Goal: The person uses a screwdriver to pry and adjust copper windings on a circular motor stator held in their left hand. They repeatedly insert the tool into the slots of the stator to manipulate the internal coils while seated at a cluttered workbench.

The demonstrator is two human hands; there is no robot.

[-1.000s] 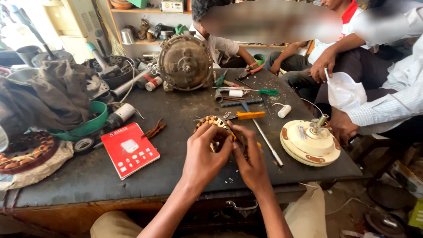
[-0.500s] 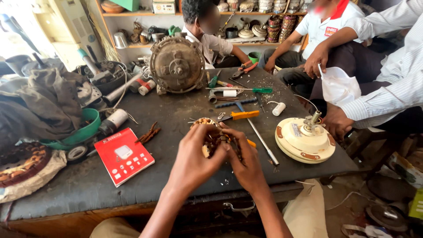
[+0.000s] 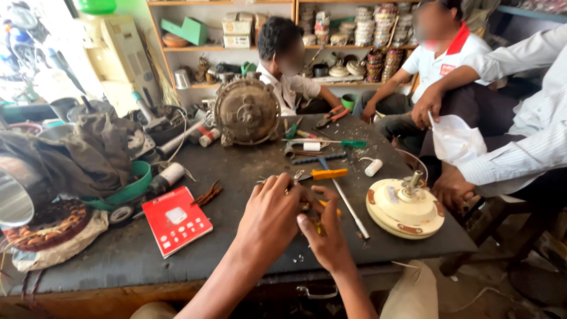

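- Daylight floods in from far left; the window area [image 3: 35,53] is blown out, detail lost in white glare.
- The dark worktop [image 3: 248,171] is evenly lit mid-scene, with soft, short shadows under the tools.
- The cream round fan housing [image 3: 405,208] at right reads bright, nearly overexposed on top.
- Wide-angle bending at the edges: shelves [image 3: 236,47] lean and curve.
- Near hands are slightly soft; faces at far side are blurred.

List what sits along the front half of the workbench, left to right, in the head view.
Copper-wound stator on cloth → red box → left hand → right hand, both on a small wound part → cream fan motor housing.
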